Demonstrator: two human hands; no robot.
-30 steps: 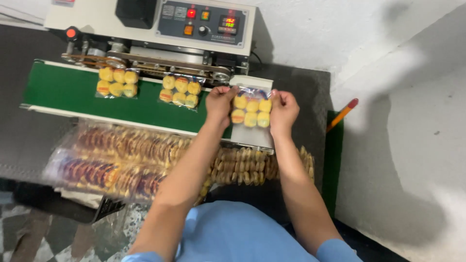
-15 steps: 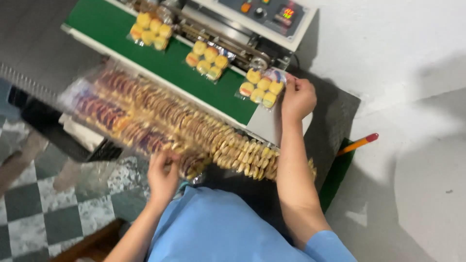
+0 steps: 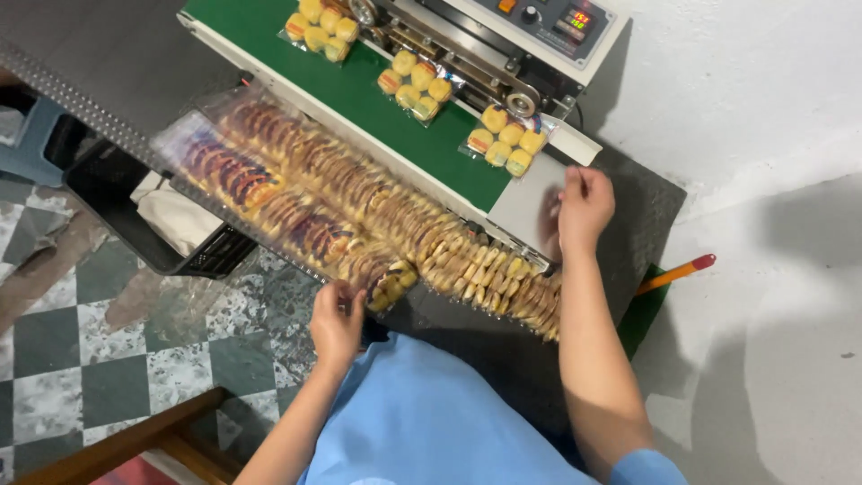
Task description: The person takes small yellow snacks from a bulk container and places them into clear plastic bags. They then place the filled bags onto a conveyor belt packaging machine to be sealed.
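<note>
Down low, the left hand point(image 3: 337, 319) pinches a clear plastic packet of round cookies point(image 3: 388, 286) from the stacked row; the right hand point(image 3: 584, 208) hovers, fingers loosely spread, beside the steel plate point(image 3: 530, 199).

Left hand point(image 3: 336, 321) grips a clear packet of cookies point(image 3: 388, 286) at near end of long stacked row point(image 3: 359, 202); right hand point(image 3: 584, 208) open, fingers spread, hovers over metal plate point(image 3: 530, 202) beside green conveyor belt point(image 3: 377, 112) carrying three bags of yellow cakes point(image 3: 505, 141)
</note>
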